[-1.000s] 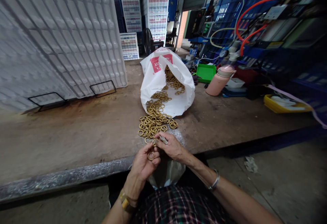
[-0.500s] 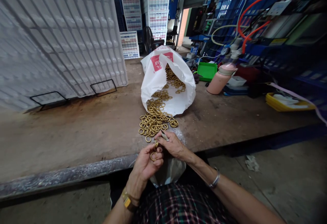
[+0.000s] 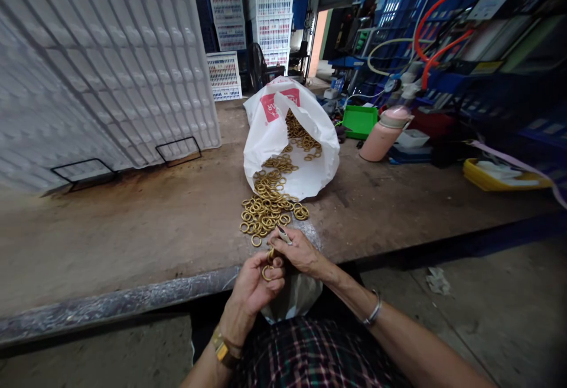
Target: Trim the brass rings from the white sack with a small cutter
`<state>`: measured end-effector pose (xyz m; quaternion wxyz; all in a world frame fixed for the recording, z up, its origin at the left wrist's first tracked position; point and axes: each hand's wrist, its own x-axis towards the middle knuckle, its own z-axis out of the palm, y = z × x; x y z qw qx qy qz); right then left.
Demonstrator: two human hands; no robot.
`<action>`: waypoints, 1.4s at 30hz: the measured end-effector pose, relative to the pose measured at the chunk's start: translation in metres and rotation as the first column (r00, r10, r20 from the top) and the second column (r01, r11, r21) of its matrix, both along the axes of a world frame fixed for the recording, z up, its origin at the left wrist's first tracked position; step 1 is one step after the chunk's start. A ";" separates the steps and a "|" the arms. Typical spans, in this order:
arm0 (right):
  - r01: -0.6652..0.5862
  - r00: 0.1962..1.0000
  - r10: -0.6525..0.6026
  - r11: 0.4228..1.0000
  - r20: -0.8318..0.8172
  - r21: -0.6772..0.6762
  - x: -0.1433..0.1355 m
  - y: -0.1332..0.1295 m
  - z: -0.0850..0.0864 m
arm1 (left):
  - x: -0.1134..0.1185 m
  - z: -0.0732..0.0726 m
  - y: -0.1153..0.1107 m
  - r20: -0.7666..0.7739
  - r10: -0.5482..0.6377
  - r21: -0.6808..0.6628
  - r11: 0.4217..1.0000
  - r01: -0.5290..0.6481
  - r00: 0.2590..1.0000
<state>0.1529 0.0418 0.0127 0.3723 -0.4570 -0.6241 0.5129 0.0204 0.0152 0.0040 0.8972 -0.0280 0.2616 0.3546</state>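
Note:
Brass-coloured rings (image 3: 267, 273) are held in the curled fingers of my left hand (image 3: 257, 284), in front of the table's edge. My right hand (image 3: 301, 252) touches it from the right, closed round a small metal tool (image 3: 284, 235) whose tip points up and left. Its fingertips meet the rings; the exact contact is too small to tell. Just beyond my hands lies a pile of loose rings (image 3: 266, 208), which spreads out of the open mouth of a white bag (image 3: 261, 140) with red print. More rings show inside the bag.
White ribbed trays (image 3: 110, 63) stand at the left behind black wire frames (image 3: 179, 149). To the right of the bag are a green tray (image 3: 359, 121), a pink bottle (image 3: 383, 139) and a yellow tray (image 3: 482, 178). Below my hands hangs a pale plastic bag (image 3: 295, 299).
The view has shifted slightly. My left fingers have moved a little around the rings; my right hand has kept nearly the same place with the tool.

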 end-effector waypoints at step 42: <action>0.056 0.556 -0.265 0.958 0.788 0.282 0.022 0.013 -0.017 | 0.007 0.001 -0.035 -0.248 0.170 0.218 0.969 -0.116 0.954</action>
